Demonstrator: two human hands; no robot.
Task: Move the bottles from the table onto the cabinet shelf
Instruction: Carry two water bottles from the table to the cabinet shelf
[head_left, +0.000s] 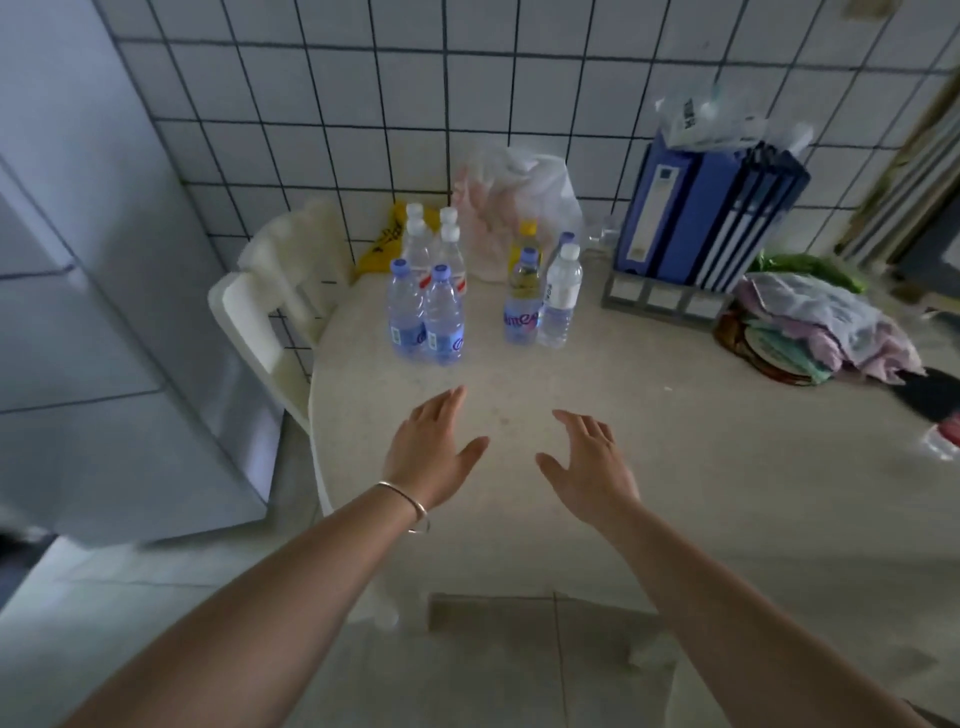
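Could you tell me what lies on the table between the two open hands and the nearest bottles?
Nothing: in the head view, bare table separates the left hand and right hand from the bottles.

Head cam, fwd/down over table (649, 493), close, wide-angle.

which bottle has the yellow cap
The yellow-capped bottle at the back of the right cluster, behind the blue-capped one; all other caps are white or blue.
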